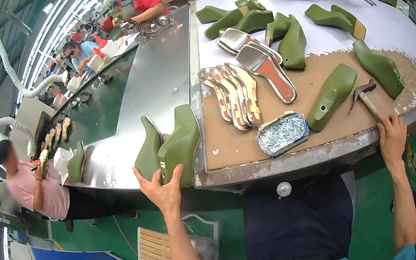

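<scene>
- Two green shoe lasts [180, 145] stand side by side near the left end of the brown board [234, 154], on the metal top of the table [155, 75]; their near ends lie close to the table's edge, which probably puts them in easy reach.
- The left hand [166, 192] is at those near ends, thumb and fingers spread wide; its grip is loose and not wrapped round either last, a pose that would suit steadying or taking hold; how hard it presses, I cannot tell.
- The right hand [393, 136] is at the table's near edge, fingertips by the end of the handle of the hammer [367, 104]; whether its grip has closed on the wood, I cannot tell; the handle points toward the person, a handy way to lie.
- The tray [289, 148] of nails [281, 133] sits on the near part of the board, between the hands, likely so that either can dip in.
- Patterned strips [232, 95] lie in a row just beyond the tray; red-and-silver insoles [267, 70] overlap to their right, perhaps kept sorted by kind.
</scene>
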Action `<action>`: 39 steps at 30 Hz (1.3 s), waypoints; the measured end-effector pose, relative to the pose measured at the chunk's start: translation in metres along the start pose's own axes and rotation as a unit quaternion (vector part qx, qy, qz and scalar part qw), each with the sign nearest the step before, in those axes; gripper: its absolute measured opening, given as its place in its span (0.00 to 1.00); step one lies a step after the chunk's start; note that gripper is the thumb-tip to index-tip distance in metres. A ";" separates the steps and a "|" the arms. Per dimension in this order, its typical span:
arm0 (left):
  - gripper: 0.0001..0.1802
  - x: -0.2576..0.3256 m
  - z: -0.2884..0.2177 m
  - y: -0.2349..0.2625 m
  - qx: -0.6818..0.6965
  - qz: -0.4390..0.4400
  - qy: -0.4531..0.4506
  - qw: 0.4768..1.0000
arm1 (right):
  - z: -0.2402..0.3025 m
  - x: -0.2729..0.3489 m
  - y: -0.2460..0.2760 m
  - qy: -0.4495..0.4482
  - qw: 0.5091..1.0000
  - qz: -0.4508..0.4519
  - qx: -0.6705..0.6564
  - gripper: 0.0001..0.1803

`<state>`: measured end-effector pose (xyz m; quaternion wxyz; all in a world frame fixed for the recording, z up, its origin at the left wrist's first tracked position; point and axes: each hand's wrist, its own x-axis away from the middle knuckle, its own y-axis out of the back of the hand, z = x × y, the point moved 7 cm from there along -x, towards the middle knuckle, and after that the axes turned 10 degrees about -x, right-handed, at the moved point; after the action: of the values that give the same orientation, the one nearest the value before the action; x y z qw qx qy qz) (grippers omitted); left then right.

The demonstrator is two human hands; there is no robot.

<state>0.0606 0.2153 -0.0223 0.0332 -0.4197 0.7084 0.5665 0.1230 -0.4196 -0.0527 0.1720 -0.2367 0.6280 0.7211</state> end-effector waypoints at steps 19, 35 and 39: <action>0.27 -0.164 0.145 -0.038 -0.284 -0.141 0.005 0.948 | 0.130 -0.099 -0.095 -0.275 0.816 -0.015 -0.508 0.50; 0.11 -0.064 -0.203 -0.185 0.337 0.271 -0.025 0.901 | 0.114 -0.104 -0.115 -0.241 0.765 -0.020 -0.597 0.45; 0.15 -0.092 -0.190 -0.144 0.209 0.070 -0.159 0.962 | 0.097 -0.111 -0.111 -0.334 0.630 0.080 -0.696 0.33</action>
<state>0.2928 0.1077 -0.0184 0.1927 -0.2573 0.8240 0.4666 0.2635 -0.3011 -0.0726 0.0952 0.0221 -0.1446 0.9846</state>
